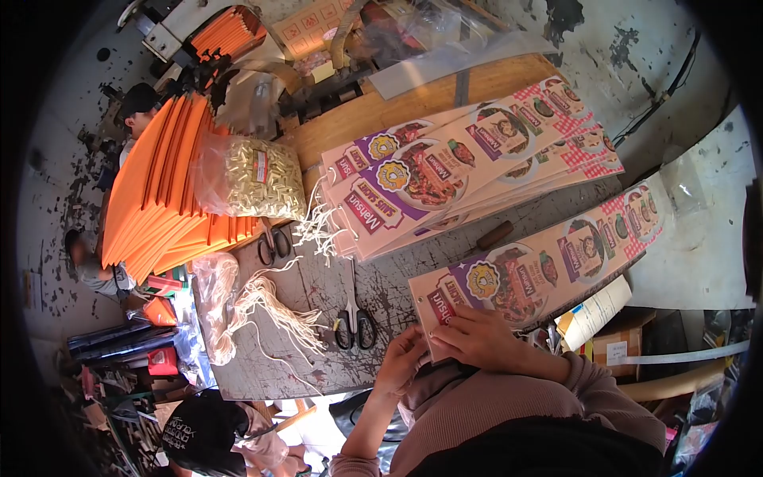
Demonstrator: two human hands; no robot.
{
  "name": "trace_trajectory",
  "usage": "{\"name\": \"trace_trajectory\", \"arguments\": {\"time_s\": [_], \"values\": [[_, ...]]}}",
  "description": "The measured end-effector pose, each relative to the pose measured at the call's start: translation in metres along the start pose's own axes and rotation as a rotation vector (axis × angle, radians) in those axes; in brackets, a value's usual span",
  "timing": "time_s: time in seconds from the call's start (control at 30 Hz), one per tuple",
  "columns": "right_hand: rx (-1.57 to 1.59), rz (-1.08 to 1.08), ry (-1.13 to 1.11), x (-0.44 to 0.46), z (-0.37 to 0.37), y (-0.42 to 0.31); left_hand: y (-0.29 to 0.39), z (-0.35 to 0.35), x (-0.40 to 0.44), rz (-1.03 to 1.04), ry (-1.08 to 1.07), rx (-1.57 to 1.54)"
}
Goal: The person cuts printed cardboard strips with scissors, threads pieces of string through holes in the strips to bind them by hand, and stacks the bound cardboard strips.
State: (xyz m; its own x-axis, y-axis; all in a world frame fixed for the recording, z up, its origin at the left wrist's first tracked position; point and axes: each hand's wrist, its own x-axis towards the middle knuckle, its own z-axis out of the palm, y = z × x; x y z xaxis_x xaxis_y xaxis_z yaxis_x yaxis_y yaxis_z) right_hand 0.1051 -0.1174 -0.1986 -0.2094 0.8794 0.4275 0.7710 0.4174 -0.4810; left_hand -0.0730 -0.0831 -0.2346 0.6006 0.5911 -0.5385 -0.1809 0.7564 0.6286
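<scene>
Mahsuri panel (520, 282) sits under the right hand (481, 340), fingers laid over its near end; the left hand's (401, 362) fingers curl at that edge. Can't tell if either's gripping. Matching stack (445, 179) beyond the hands reads "Mahsuri" and "SAUS SACHET". Left of the left hand: 1 clear bag (208, 171) of gold-coloured bits (258, 187), label (260, 167) too tiny to read.

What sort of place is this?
Probably a small packaging or print-finishing workshop: stacked printed cards on a scuffed table, a bundle of loose cords beside scissors, and a bag of small gold-coloured pieces.
</scene>
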Motion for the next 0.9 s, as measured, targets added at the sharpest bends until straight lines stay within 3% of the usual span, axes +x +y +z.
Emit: {"name": "trace_trajectory", "arguments": {"time_s": [0.1,0.5,0.9], "values": [[0.000,-0.011,-0.128,-0.001,-0.002,0.001,0.001,0.002,0.000,0.025,0.001,0.018],[-0.004,-0.045,-0.216,0.001,-0.003,0.003,0.001,0.004,-0.003,0.068,0.027,0.142],[0.099,0.094,-0.141,-0.002,0.003,0.004,0.002,0.004,-0.003,0.063,0.050,0.178]]}}
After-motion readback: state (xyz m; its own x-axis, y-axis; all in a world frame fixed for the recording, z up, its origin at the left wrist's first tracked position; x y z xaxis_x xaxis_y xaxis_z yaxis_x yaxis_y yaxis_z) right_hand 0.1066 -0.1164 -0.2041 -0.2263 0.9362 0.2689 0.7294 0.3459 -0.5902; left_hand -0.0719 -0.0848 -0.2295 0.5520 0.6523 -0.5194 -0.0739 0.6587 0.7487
